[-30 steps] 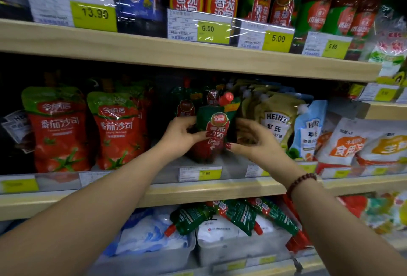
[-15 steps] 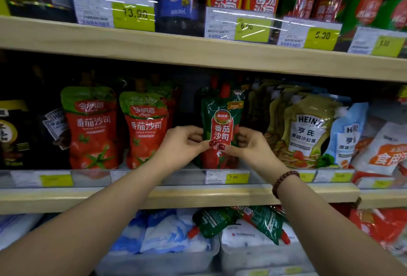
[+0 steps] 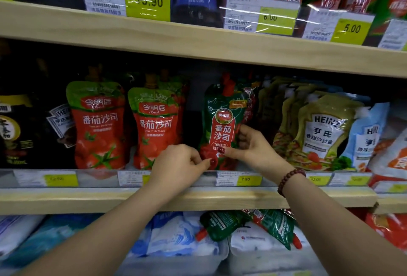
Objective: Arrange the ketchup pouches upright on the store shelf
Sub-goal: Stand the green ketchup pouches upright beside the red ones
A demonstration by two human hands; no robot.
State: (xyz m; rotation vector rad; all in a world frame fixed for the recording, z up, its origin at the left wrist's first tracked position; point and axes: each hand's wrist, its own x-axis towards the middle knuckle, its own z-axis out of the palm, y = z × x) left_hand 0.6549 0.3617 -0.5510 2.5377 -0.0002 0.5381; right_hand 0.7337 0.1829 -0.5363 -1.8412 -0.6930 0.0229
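A dark green ketchup pouch (image 3: pixel 222 121) with a red cap and red label stands upright on the middle shelf (image 3: pixel 220 198). My left hand (image 3: pixel 178 165) pinches its lower left corner. My right hand (image 3: pixel 251 148) grips its lower right edge, thumb on the front. More pouches of the same kind stand behind it, mostly hidden. Two like pouches (image 3: pixel 222 225) (image 3: pixel 277 229) lie flat on the shelf below.
Two red-and-green ketchup pouches (image 3: pixel 99 123) (image 3: pixel 156 130) stand to the left. Heinz salad dressing pouches (image 3: pixel 319 130) stand to the right. The upper shelf board (image 3: pixel 198 40) hangs close above. Price tags line the shelf front. White bags fill bins below.
The green pouch went from tilted to upright at the shelf front. My hands slid down to its lower corners. The view shifted left and closer.
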